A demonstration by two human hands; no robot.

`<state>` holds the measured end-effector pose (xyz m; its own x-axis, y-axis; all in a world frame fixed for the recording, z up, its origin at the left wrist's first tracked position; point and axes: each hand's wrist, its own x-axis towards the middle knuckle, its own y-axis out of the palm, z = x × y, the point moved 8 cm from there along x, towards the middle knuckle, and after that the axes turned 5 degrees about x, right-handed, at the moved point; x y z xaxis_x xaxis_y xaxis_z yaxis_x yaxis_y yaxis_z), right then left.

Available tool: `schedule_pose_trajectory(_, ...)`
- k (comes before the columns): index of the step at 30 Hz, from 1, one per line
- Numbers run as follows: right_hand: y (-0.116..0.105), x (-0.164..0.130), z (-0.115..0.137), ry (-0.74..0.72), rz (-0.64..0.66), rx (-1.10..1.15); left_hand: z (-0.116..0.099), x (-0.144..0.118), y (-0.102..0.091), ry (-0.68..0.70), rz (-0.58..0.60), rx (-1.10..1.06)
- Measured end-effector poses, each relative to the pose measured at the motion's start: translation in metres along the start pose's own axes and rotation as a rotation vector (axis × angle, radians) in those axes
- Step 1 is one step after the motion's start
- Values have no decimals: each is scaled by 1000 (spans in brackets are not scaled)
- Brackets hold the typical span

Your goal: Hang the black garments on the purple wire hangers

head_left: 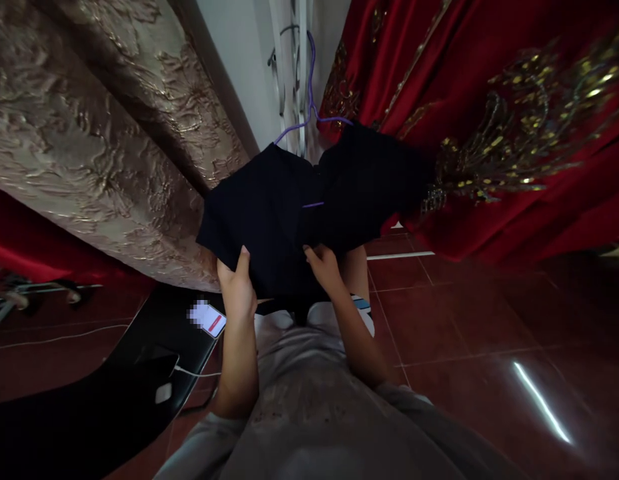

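A black garment of smooth, matte cloth hangs on a thin purple hanger, whose wire hook rises toward a white wall rail and whose crossbar shows as a short purple line in the gap between the garment's 2 dark halves. The garment spreads wide and flat in front of the person, at chest height, between 2 hanging fabrics.

The left hand grips the garment's lower left edge, thumb laid up over the cloth and the other fingers curled behind it. The right hand pinches the lower hem near the middle, fingers bent onto the cloth; how tightly it closes cannot be told.

To the left hangs a heavy beige brocade with a raised, glossy floral relief. To the right hangs a deep red dress, satiny, with gold sequin and bead embroidery in curling shapes, touching the garment's right edge.

Below lies a glossy, dark red tiled floor with pale grout lines. At lower left stands a black, curved, shiny seat bearing a phone with a lit screen and a white cable.
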<state>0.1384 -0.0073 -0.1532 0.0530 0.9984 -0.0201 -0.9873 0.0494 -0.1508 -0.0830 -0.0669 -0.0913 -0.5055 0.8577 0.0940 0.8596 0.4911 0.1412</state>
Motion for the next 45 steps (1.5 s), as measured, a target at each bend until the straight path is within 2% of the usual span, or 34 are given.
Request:
schedule_pose_trajectory(4, 2, -12, -5, 32, 128, 28, -10, 9, -17, 208, -105, -16)
schedule_pose_trajectory(7, -5, -20, 4, 6, 140, 14, -3, 9, -35, 304, -182, 60)
schedule_pose_trajectory(9, -6, -24, 11, -37, 135, 26, 7, 5, -40, 334, -212, 108)
schedule_pose_trajectory(10, -6, -26, 14, -59, 134, 39, 14, 4, -35, 332, -166, 131)
schedule_pose_trajectory(11, -4, -28, 16, -78, 136, 54, 22, 3, -23, 312, -59, 157)
schedule_pose_trajectory(13, -1, -31, 19, -104, 144, 71, 42, -4, 14, 240, 244, 220)
schedule_pose_trajectory(15, 4, -35, 20, -111, 171, 96, 54, -15, 47, 221, 452, 294)
schedule_pose_trajectory(17, 8, -39, 20, -109, 204, 138, 54, -25, 65, 282, 470, 357)
schedule_pose_trajectory(20, 7, -38, 27, -104, 245, 217, 48, -36, 78, 353, 430, 378)
schedule_pose_trajectory(23, -6, -19, 57, -139, 230, 340, 46, -45, 85, 386, 421, 386)
schedule_pose_trajectory(28, -37, 33, 153, -310, 71, 463, 58, -58, 104, 444, 475, 435)
schedule_pose_trajectory(31, -39, 42, 191, -366, 56, 429, 57, -62, 112, 471, 512, 459)
schedule_pose_trajectory(33, -35, 36, 199, -381, 79, 396, 41, -59, 115, 487, 538, 466)
schedule_pose_trajectory(34, -34, 32, 199, -388, 85, 380, 26, -55, 114, 513, 533, 449)
schedule_pose_trajectory(36, -35, 23, 196, -398, 76, 349, -18, -41, 110, 615, 462, 372)
schedule_pose_trajectory(39, -39, 18, 195, -425, 55, 319, -95, -14, 104, 860, 281, 279)
schedule_pose_trajectory(40, -41, 18, 196, -441, 50, 314, -115, -7, 109, 936, 288, 302)
schedule_pose_trajectory(42, -43, 19, 199, -478, 35, 308, -141, 3, 126, 1032, 367, 390)
schedule_pose_trajectory(45, -48, 23, 188, -517, -45, 285, -150, 11, 145, 1061, 493, 505)
